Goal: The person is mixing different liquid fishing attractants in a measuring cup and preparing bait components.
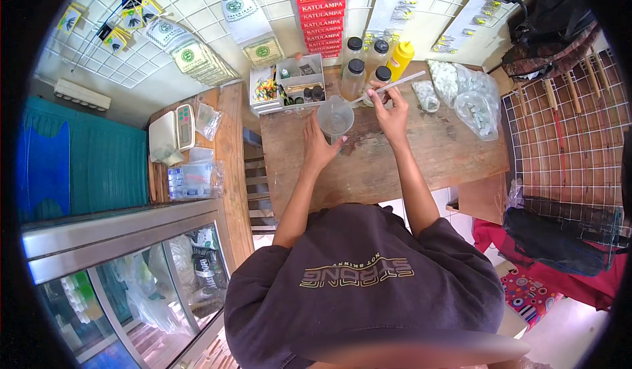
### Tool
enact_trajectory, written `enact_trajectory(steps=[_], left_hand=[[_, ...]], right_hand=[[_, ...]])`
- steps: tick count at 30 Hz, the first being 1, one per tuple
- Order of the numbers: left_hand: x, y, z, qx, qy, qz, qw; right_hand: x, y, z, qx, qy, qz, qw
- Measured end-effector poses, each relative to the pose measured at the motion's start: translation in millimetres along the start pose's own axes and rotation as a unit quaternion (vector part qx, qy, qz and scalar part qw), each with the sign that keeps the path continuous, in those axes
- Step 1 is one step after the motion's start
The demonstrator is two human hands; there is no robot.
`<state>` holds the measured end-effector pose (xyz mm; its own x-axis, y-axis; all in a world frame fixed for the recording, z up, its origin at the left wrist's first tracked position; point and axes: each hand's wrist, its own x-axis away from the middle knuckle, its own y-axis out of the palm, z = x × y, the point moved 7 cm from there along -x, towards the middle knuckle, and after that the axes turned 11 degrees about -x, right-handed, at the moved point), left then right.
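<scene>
My left hand (pixel 317 142) is closed around a translucent plastic measuring cup (pixel 335 116) above the wooden tabletop. Between the fingers of my right hand (pixel 391 113) is a thin translucent rod or tube (pixel 412 76), slanting from upper right down toward the cup; whether its lower end touches the cup's rim I cannot tell. Just beyond my hands stand several clear bottles with black caps (pixel 353 79), and one is partly hidden behind my right hand. A yellow squeeze bottle (pixel 400 60) stands beside them.
Left of the bottles sits a white compartment box (pixel 302 66) with small items. Clear plastic bags with pale contents (pixel 476 105) lie at the table's back right. A digital scale (pixel 184 128) and small packets (pixel 192 180) rest on the left counter, by a glass cabinet (pixel 143 280). A wire grid hangs behind.
</scene>
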<state>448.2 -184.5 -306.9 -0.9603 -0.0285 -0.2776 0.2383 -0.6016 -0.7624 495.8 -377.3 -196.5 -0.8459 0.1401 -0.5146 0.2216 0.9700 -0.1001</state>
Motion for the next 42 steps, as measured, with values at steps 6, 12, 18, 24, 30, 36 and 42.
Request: enact_trajectory(steps=[6,12,18,24,30,36,42], left_hand=[[17.3,3.6,-8.4,-0.024,-0.04,0.015,0.999],[28.3,-1.7,-22.3,0.002,-0.135,-0.013,0.991],[25.0,-17.8,-19.1,-0.074,-0.059,0.046,0.994],[21.5,-20.6,-16.2,-0.094,-0.042,0.055,0.993],[16.0,-18.0,-12.6,-0.117,-0.036,0.052,0.991],[10.1,-18.3,-11.9,-0.124,-0.027,0.052,0.991],[10.9,-19.3,-11.6,-0.122,-0.031,0.055,0.99]], right_hand=[[16.0,-1.0,10.7,0.043,0.04,-0.034,0.998],[25.5,-1.7,24.7,0.094,-0.006,-0.112,0.989],[31.6,-6.2,27.3,0.142,-0.04,-0.153,0.977],[36.2,-10.4,35.7,0.089,0.106,-0.212,0.967],[45.7,-6.9,57.2,0.075,0.221,-0.276,0.932],[43.3,3.1,37.5,0.118,0.105,-0.3,0.941],[43.0,6.2,40.6,0.07,0.133,-0.296,0.943]])
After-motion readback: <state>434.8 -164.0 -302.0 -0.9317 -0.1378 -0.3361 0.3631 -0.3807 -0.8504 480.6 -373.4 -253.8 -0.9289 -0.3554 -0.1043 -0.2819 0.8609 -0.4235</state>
